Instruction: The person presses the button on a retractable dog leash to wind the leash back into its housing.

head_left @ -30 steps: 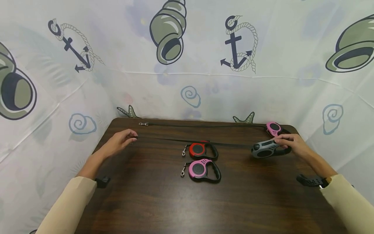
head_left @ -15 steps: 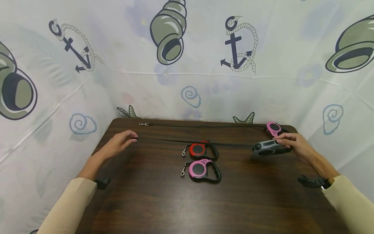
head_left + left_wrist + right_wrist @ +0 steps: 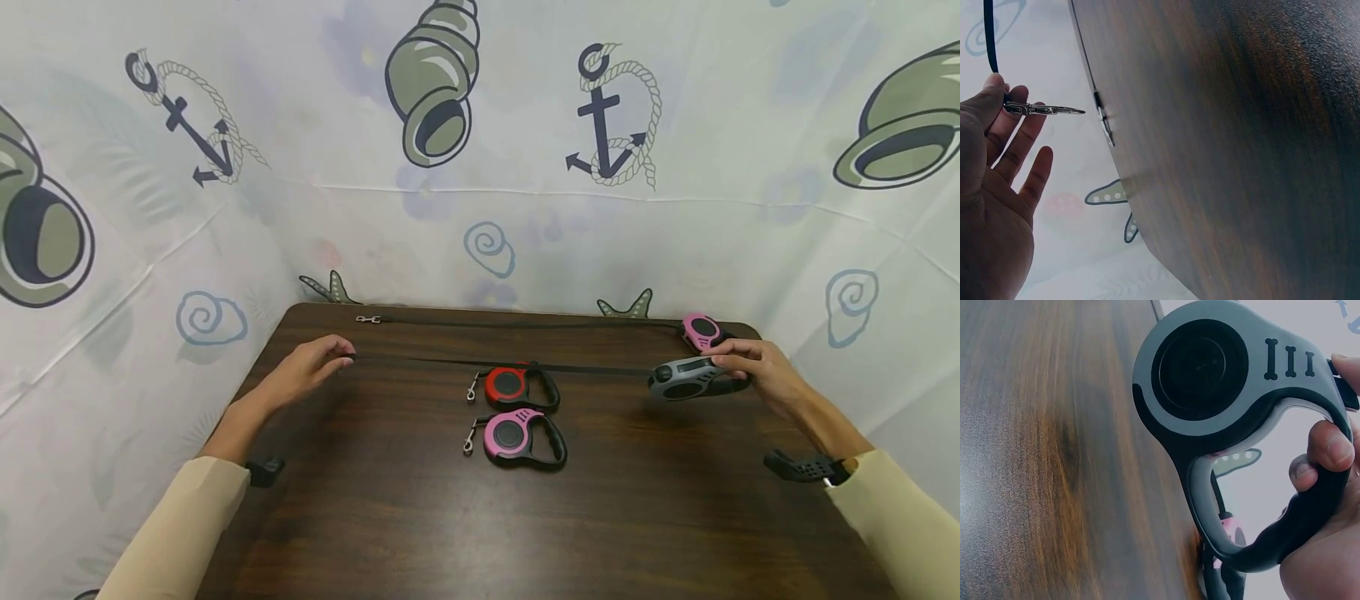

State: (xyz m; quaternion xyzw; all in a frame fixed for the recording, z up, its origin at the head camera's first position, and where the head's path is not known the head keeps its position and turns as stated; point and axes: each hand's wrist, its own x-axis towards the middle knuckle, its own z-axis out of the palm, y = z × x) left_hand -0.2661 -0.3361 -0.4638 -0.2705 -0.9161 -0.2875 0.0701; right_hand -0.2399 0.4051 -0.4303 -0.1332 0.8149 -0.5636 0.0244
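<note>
My right hand [image 3: 753, 367] grips the black handle of a grey retractable dog leash [image 3: 1260, 356], its fingers curled through the loop and the thumb by the button. The casing is held above the table's right side. From it a black strap [image 3: 585, 369] runs taut to the left, over a red leash. At the other end my left hand [image 3: 307, 367] pinches the strap close to its metal snap clip [image 3: 1041, 109], which sticks out past the fingertips in the left wrist view. The left hand's other fingers are loosely bent.
A red retractable leash [image 3: 507, 383] and a pink one [image 3: 510, 435] lie mid-table with their clips to the left. Along the back edge another pink leash [image 3: 702, 330] lies with its strap [image 3: 525, 324] pulled out to a clip [image 3: 369, 319]. A patterned cloth [image 3: 525, 125] surrounds the brown table [image 3: 480, 533].
Both hands stay almost in place. The grey leash has shifted very slightly right and its casing has tipped a little; the strap stays stretched between the hands.
</note>
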